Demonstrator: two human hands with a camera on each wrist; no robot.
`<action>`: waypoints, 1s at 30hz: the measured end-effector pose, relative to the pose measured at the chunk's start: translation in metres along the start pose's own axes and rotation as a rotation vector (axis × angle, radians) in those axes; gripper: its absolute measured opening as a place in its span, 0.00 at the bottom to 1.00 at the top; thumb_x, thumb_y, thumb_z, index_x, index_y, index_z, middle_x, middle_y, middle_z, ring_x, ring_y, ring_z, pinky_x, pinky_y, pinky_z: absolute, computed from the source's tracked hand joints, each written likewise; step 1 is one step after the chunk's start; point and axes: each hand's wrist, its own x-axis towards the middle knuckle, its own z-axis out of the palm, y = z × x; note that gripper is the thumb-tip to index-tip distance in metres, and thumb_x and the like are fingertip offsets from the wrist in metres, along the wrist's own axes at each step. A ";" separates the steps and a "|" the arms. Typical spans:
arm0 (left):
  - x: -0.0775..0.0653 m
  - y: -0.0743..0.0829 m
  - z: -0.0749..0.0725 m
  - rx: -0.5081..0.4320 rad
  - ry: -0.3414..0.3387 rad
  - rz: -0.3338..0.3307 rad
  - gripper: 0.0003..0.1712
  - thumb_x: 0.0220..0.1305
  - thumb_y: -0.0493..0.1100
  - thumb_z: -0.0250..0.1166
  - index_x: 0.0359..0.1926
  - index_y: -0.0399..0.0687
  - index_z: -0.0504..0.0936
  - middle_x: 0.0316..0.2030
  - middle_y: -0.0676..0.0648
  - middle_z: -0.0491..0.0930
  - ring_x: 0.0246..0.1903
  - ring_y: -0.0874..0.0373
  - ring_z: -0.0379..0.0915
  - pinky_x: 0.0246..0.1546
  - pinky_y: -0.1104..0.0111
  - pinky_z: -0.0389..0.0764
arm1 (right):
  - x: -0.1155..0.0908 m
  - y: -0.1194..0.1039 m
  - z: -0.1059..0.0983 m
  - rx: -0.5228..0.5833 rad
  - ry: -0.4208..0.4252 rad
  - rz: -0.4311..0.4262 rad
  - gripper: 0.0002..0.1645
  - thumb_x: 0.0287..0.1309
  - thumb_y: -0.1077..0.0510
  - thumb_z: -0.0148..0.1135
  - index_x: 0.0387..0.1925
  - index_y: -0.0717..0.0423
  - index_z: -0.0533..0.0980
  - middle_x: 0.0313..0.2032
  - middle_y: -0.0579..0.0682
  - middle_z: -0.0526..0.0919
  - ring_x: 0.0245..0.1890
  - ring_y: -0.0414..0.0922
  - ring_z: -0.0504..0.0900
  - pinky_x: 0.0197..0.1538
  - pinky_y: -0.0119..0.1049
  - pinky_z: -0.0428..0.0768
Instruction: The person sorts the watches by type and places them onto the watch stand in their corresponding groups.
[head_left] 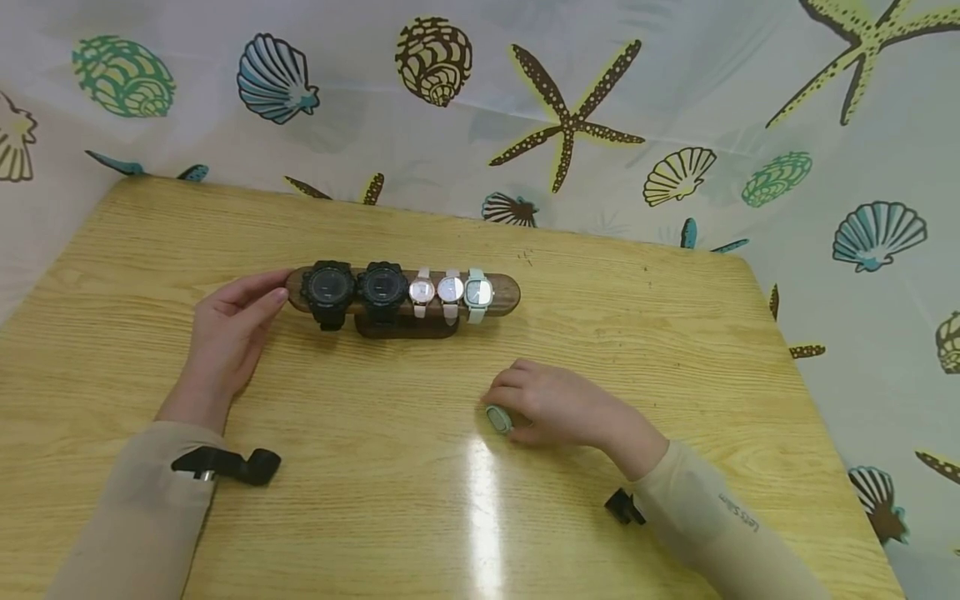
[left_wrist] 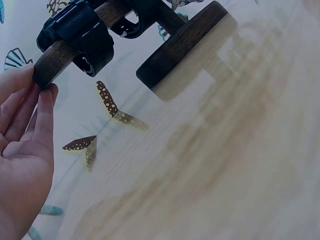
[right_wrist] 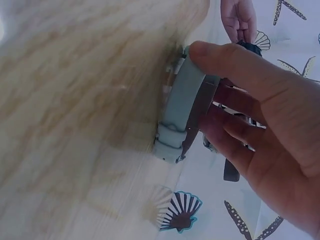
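Observation:
A dark wooden watch stand (head_left: 507, 295) has several watches strapped along its bar: two bulky black watches (head_left: 330, 286), two small ones with pale straps (head_left: 422, 290), and a mint-strapped square one (head_left: 478, 292) at the right. My left hand (head_left: 225, 333) pinches the bar's left end between thumb and fingers, as the left wrist view confirms. Nearer me, to the right of the stand, my right hand (head_left: 562, 404) holds a light green watch (head_left: 498, 419) low at the tabletop. Its buckled strap (right_wrist: 182, 100) forms a loop in the right wrist view, with the thumb on one edge.
The stand's base (head_left: 405, 329) rests on a light wooden table (head_left: 360, 500). Behind and to the right hangs a white cloth (head_left: 360, 158) printed with shells and starfish. Black mounts (head_left: 228, 465) sit on both sleeved wrists. A bright reflection streaks the table's front.

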 end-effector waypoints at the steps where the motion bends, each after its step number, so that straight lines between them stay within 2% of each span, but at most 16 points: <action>1: 0.000 0.000 0.000 0.002 0.000 0.000 0.17 0.61 0.22 0.58 0.52 0.26 0.78 0.45 0.43 0.81 0.44 0.57 0.77 0.47 0.74 0.78 | 0.000 0.000 0.000 -0.025 0.007 -0.004 0.26 0.52 0.53 0.70 0.54 0.55 0.77 0.49 0.49 0.80 0.51 0.46 0.75 0.57 0.34 0.73; 4: 0.000 0.000 0.000 0.010 0.000 -0.004 0.17 0.61 0.23 0.59 0.52 0.26 0.78 0.45 0.43 0.81 0.44 0.57 0.77 0.47 0.74 0.77 | 0.001 0.002 -0.002 -0.078 0.034 -0.014 0.27 0.52 0.51 0.70 0.53 0.58 0.77 0.47 0.50 0.81 0.49 0.46 0.77 0.56 0.36 0.74; 7: 0.000 0.000 0.000 0.018 0.002 -0.008 0.17 0.61 0.24 0.59 0.52 0.26 0.78 0.45 0.43 0.81 0.44 0.57 0.77 0.47 0.74 0.77 | -0.001 0.007 -0.004 -0.064 0.118 -0.017 0.26 0.52 0.51 0.71 0.51 0.60 0.78 0.45 0.51 0.82 0.47 0.47 0.78 0.55 0.37 0.75; 12: 0.000 0.002 0.001 0.015 0.002 -0.010 0.16 0.61 0.24 0.59 0.51 0.27 0.78 0.45 0.43 0.82 0.44 0.58 0.77 0.46 0.74 0.78 | -0.005 0.026 -0.010 0.068 0.383 -0.005 0.27 0.47 0.55 0.75 0.49 0.62 0.78 0.45 0.52 0.82 0.47 0.47 0.78 0.53 0.38 0.75; 17: -0.001 0.003 0.001 0.002 0.000 -0.014 0.16 0.61 0.23 0.60 0.51 0.28 0.79 0.45 0.43 0.82 0.44 0.58 0.77 0.46 0.74 0.78 | -0.009 0.046 -0.015 0.211 0.610 0.074 0.31 0.44 0.61 0.77 0.52 0.61 0.77 0.48 0.52 0.80 0.48 0.47 0.74 0.50 0.41 0.76; 21: -0.001 0.003 0.002 0.000 0.004 -0.017 0.16 0.61 0.24 0.60 0.51 0.29 0.80 0.45 0.43 0.82 0.44 0.58 0.77 0.46 0.74 0.78 | -0.004 0.060 -0.017 0.293 0.772 0.123 0.31 0.44 0.65 0.76 0.53 0.62 0.76 0.48 0.54 0.80 0.46 0.48 0.74 0.46 0.41 0.77; 24: -0.001 0.004 0.001 0.004 0.007 -0.016 0.16 0.61 0.24 0.60 0.50 0.29 0.80 0.45 0.43 0.82 0.44 0.58 0.77 0.47 0.74 0.78 | 0.003 0.068 -0.016 0.372 0.833 0.149 0.31 0.46 0.68 0.74 0.55 0.64 0.75 0.50 0.56 0.80 0.45 0.49 0.75 0.46 0.41 0.77; 28: -0.001 0.003 0.001 0.004 0.003 -0.015 0.16 0.61 0.24 0.60 0.50 0.30 0.80 0.45 0.44 0.82 0.44 0.58 0.77 0.47 0.74 0.78 | 0.010 0.072 -0.012 0.460 0.850 0.194 0.31 0.47 0.70 0.72 0.56 0.65 0.74 0.51 0.58 0.79 0.45 0.50 0.75 0.48 0.46 0.76; 30: -0.001 0.003 0.001 0.001 0.000 -0.014 0.16 0.61 0.24 0.60 0.50 0.30 0.80 0.45 0.44 0.81 0.44 0.58 0.77 0.47 0.74 0.78 | 0.013 0.067 -0.015 0.477 0.849 0.213 0.30 0.47 0.72 0.71 0.55 0.68 0.74 0.50 0.60 0.78 0.45 0.52 0.75 0.49 0.48 0.76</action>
